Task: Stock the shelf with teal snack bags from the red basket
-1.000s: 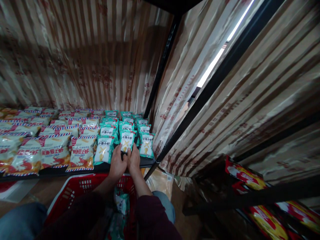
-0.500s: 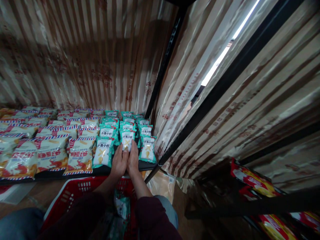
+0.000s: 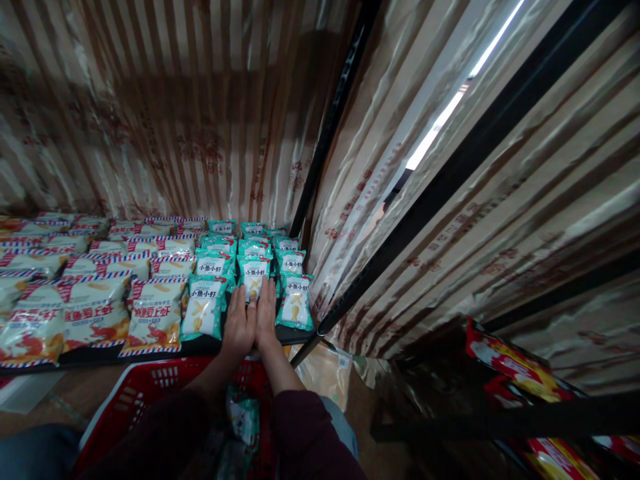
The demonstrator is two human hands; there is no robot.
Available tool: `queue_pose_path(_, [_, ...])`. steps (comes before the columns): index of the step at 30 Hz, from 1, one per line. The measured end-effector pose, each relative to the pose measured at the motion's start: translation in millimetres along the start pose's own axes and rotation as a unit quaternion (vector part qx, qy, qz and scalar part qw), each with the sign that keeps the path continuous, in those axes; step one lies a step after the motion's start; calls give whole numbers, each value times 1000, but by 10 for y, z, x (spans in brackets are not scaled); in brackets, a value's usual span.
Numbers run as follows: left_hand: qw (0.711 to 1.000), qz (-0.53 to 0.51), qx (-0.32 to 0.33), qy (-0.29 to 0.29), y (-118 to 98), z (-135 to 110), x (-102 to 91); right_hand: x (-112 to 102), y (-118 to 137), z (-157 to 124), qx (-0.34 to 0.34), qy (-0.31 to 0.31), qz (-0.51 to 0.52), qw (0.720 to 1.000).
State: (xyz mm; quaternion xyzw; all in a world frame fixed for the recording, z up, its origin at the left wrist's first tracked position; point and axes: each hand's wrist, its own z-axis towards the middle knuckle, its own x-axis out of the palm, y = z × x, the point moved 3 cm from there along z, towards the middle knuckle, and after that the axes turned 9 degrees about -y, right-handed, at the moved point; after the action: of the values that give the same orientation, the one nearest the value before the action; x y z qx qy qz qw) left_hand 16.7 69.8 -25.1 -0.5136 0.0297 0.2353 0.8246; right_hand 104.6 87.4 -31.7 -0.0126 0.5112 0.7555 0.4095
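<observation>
Left hand and right hand have straightened their fingers since a second ago; I see both flat against the middle front green packet, left of frame centre, clasping nothing. I read this as settling it into its row; that calls for gentle, even pressure next. Neighbouring green packets flank it; the red basket sits lower left.

The teal packets are glossy film, the basket smooth plastic.
</observation>
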Motion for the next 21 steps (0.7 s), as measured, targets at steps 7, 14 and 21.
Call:
queue_pose_path(7, [993, 18, 106, 38, -9, -35, -23, 20, -9, 32, -19, 21, -62, 998])
queue_pose_path(14, [996, 16, 77, 40, 67, -15, 16, -2, -8, -13, -31, 33, -60, 997])
queue_pose_path(21, [994, 23, 105, 29, 2, -81, -38, -32, 5, -95, -37, 20, -59, 997])
